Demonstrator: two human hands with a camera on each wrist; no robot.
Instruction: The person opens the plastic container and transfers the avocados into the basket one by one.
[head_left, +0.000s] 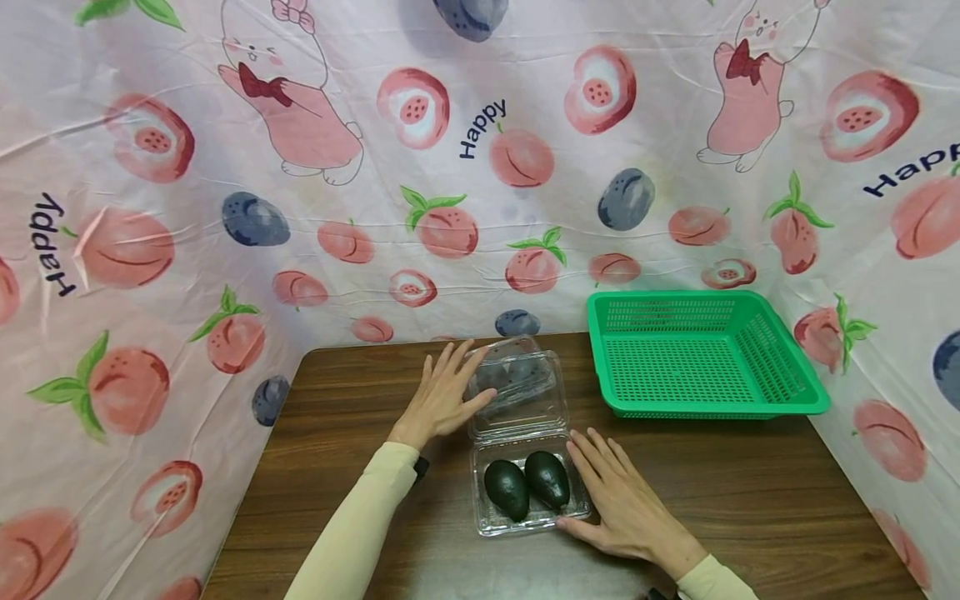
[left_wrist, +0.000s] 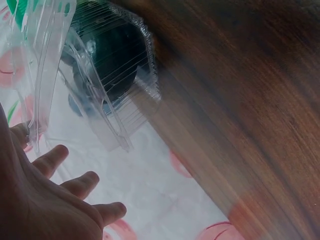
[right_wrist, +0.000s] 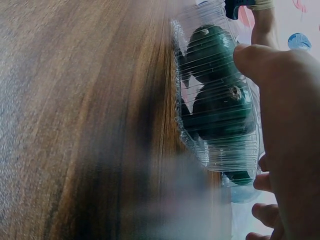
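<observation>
A clear plastic clamshell box [head_left: 491, 527] stands on the table with its lid [head_left: 551, 412] raised and tilted back. Two dark green avocados lie side by side in its base, the left avocado [head_left: 506, 490] and the right avocado [head_left: 547, 479]. My left hand [head_left: 438, 400] is at the left edge of the lid, fingers spread and straight, thumb reaching across it. My right hand [head_left: 626, 504] lies along the right side of the base, straight fingers near the back corner and thumb at the front corner. In the right wrist view the thumb [right_wrist: 247, 60] appears at the box's rim.
A green plastic basket [head_left: 712, 412] with perforated walls stands at the back right of the brown wooden table [head_left: 337, 467]. Behind and on both sides hangs a white cloth [head_left: 525, 200] printed with peaches and rabbits.
</observation>
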